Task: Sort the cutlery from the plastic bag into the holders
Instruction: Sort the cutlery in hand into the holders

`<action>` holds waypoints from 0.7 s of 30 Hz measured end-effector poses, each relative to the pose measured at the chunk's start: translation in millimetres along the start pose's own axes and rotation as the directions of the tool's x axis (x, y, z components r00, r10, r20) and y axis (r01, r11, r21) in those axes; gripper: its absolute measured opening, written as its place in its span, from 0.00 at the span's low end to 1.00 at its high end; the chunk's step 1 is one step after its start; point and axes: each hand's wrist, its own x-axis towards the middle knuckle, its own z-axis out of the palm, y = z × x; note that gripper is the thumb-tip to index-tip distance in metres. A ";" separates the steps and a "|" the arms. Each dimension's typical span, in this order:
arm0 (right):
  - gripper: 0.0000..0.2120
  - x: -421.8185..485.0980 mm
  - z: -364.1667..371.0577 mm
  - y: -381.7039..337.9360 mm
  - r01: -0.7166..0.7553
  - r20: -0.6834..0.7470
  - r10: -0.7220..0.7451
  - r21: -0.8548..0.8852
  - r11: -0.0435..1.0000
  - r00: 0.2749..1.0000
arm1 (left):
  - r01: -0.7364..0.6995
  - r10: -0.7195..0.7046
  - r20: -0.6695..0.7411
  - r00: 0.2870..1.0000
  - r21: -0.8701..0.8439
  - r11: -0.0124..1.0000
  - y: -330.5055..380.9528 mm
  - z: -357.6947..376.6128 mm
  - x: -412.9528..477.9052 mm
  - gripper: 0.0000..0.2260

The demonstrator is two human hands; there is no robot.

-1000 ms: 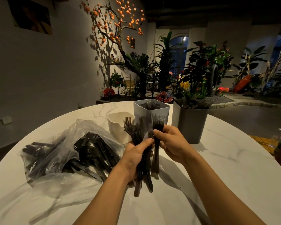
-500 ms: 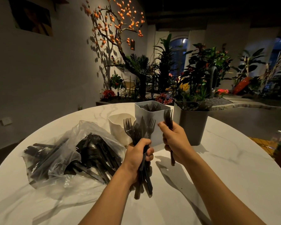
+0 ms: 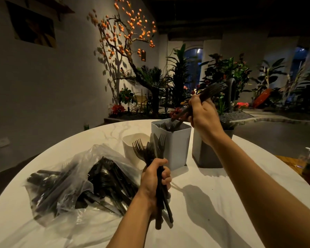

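Black plastic forks point(image 3: 207, 94) are gripped slantwise in the right hand point(image 3: 203, 116), handle ends dipping into the white holder point(image 3: 174, 147) just below, while a bunch point(image 3: 150, 153) is clenched upright in the left hand point(image 3: 155, 179).

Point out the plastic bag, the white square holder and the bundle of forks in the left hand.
plastic bag point(image 3: 75, 178): head view, on its clear crumpled top.
white square holder point(image 3: 175, 149): head view, on its front wall.
bundle of forks point(image 3: 147, 151): head view, on the tines above the left hand point(image 3: 155, 179).
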 end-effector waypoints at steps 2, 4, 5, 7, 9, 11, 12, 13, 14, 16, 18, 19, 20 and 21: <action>0.08 7.9 2.1 1.0 0.031 -0.022 -0.032 -0.072 0.997 0.999 | 0.000 0.000 0.003 1.000 -0.004 1.000 -0.1 -0.4 1.0 0.09; 0.08 12.8 3.5 4.2 0.029 -0.019 -0.032 -0.117 0.993 0.999 | 0.002 -0.002 -0.006 1.000 -0.001 1.000 -0.1 -0.1 1.4 0.09; 0.09 14.0 3.5 5.6 0.034 -0.030 -0.038 -0.134 0.990 0.999 | 0.005 -0.005 -0.015 1.000 -0.003 1.000 0.1 -0.1 1.8 0.09; 0.10 14.0 3.8 7.1 0.043 -0.043 -0.052 -0.192 0.981 0.998 | 0.011 -0.012 -0.033 0.999 -0.015 1.000 0.6 -0.4 2.5 0.10; 0.12 12.0 6.3 9.8 0.046 0.024 -0.040 -0.321 0.946 0.999 | 0.017 -0.018 -0.042 0.999 -0.021 1.000 0.8 -0.6 2.9 0.12; 0.17 7.3 10.7 12.7 0.044 0.130 0.028 -0.517 0.855 0.991 | 0.018 -0.019 -0.050 0.999 -0.026 0.999 0.8 -0.1 2.7 0.12; 0.18 6.1 13.1 15.7 0.038 0.158 0.070 -0.591 0.805 0.985 | 0.016 -0.017 -0.056 0.998 -0.030 0.999 0.9 0.2 2.5 0.12; 0.19 6.6 15.2 20.1 0.034 0.173 0.103 -0.649 0.760 0.979 | 0.013 -0.015 -0.060 0.998 -0.034 0.999 0.9 0.4 2.1 0.12; 0.21 6.1 17.1 22.3 0.026 0.180 0.141 -0.701 0.713 0.974 | 0.012 -0.014 -0.062 0.998 -0.036 0.999 1.2 0.5 1.8 0.11; 0.21 8.8 20.2 27.4 0.015 0.173 0.182 -0.762 0.647 0.968 | 0.016 -0.018 -0.062 0.998 -0.035 0.999 1.7 0.5 1.6 0.12; 0.19 11.5 22.4 28.2 -0.012 0.152 0.203 -0.770 0.638 0.967 | 0.019 -0.021 -0.063 0.998 -0.031 0.999 1.7 0.1 2.6 0.12; 0.16 12.3 23.1 28.0 -0.025 0.131 0.192 -0.761 0.648 0.973 | 0.018 -0.020 -0.065 0.998 -0.029 0.999 1.9 0.0 2.9 0.12; 0.12 11.2 23.8 26.6 -0.039 0.100 0.166 -0.738 0.673 0.981 | 0.018 -0.020 -0.068 0.998 -0.023 1.000 2.1 -0.1 2.9 0.12; 0.13 10.0 24.2 26.8 -0.046 0.059 0.122 -0.700 0.713 0.991 | 0.020 -0.021 -0.070 0.997 -0.017 1.000 2.3 0.0 2.3 0.13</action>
